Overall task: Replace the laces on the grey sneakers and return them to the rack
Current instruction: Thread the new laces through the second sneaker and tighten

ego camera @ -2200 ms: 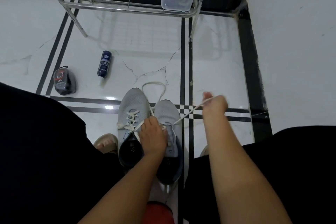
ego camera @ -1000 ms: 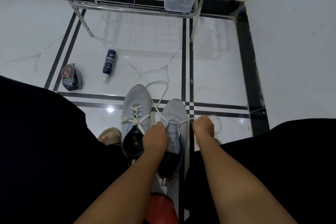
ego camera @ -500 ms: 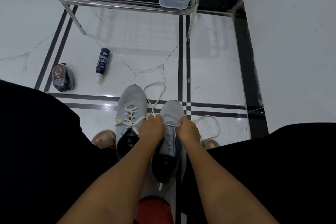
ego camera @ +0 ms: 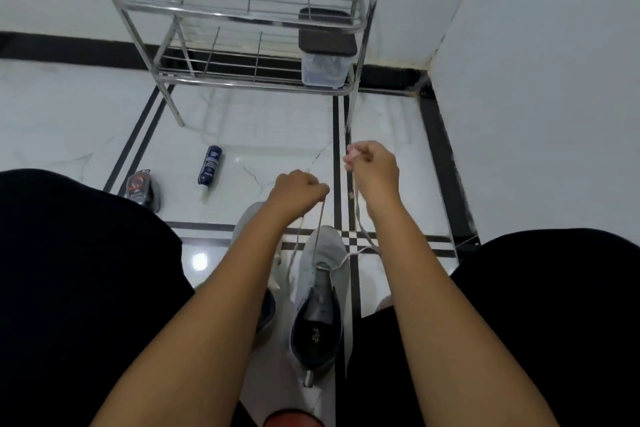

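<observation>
Your left hand (ego camera: 298, 192) is raised above the sneakers, fingers curled into a fist that pinches one end of the white lace (ego camera: 318, 232). Your right hand (ego camera: 372, 168) sits higher and to the right, fingers curled round the other end, which pokes out past the knuckles. Both strands run down taut from your fists to the front eyelets of the right-hand grey sneaker (ego camera: 320, 305).

That sneaker stands on the floor (ego camera: 277, 135) between your knees, toe pointing away from you, mouth open, dark lining showing. The second grey sneaker (ego camera: 247, 218) sits just beside it on the left, mostly hidden under your left forearm; only its toe and a bit of the heel show.

The metal rack (ego camera: 242, 24) stands against the far wall, well apart from the sneakers. A clear box with a dark lid (ego camera: 325, 59) sits on its lower shelf, right side.

On the floor to the left: a dark blue bottle (ego camera: 209, 166) lying on its side, and a small dark pouch (ego camera: 142, 189) near your left knee.
</observation>
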Action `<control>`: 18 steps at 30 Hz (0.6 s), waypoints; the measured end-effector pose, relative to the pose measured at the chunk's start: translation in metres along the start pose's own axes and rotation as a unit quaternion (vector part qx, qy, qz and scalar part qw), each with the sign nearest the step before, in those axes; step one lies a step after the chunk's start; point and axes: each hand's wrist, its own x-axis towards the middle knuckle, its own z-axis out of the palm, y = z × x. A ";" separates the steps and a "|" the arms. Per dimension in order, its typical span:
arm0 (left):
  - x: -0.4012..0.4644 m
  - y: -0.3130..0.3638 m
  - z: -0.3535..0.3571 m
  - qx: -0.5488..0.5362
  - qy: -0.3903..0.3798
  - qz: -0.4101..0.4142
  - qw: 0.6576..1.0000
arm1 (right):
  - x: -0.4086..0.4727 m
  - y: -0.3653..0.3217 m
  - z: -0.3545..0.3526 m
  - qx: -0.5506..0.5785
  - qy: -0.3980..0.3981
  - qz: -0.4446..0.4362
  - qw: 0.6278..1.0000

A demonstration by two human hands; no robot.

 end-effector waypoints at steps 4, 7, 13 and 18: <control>-0.025 0.049 -0.051 -0.023 0.016 0.071 0.997 | -0.010 -0.061 -0.032 0.023 -0.007 -0.082 0.996; -0.042 0.079 -0.082 -0.044 0.039 0.117 0.991 | -0.018 -0.098 -0.053 -0.004 -0.016 -0.136 0.991; -0.077 0.130 -0.130 -0.087 0.070 0.196 0.974 | -0.043 -0.165 -0.088 -0.013 0.006 -0.234 0.972; -0.099 0.156 -0.157 -0.114 0.083 0.244 0.959 | -0.063 -0.206 -0.107 -0.015 0.005 -0.278 0.960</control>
